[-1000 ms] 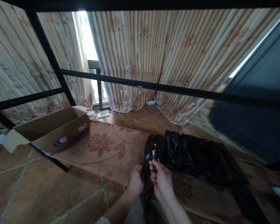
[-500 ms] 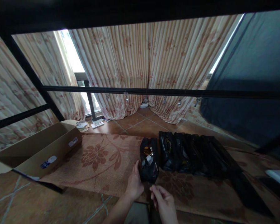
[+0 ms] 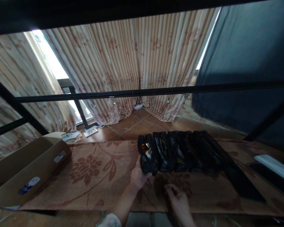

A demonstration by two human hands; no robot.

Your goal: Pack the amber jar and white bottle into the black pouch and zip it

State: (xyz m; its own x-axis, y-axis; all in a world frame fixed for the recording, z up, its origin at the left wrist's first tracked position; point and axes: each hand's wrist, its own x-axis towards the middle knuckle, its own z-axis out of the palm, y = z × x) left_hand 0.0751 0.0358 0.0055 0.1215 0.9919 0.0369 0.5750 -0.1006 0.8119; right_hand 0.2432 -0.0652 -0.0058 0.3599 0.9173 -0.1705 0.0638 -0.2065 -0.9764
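Note:
A black pouch [image 3: 150,160] stands at the left end of a row of similar black pouches [image 3: 180,154], with its top open on amber and silvery shiny contents. My left hand [image 3: 139,176] grips its near left side, the thumb across its front. On the patterned cloth, to the near right of that pouch, is my right hand [image 3: 179,201], apart from it. Its fingers are curled together, and whatever they may hold is too small to make out.
At the left stands an open cardboard box [image 3: 30,176] on the reddish-brown floral cloth [image 3: 97,176]. A flat black strip [image 3: 246,186] and a white object [image 3: 274,167] lie at right. A dark metal bar [image 3: 123,93] crosses in front of the curtains [image 3: 118,56].
My left hand has pushed the pouch away from me and up against the row. The right hand has drawn off from the pouch to the right. The view has shifted slightly.

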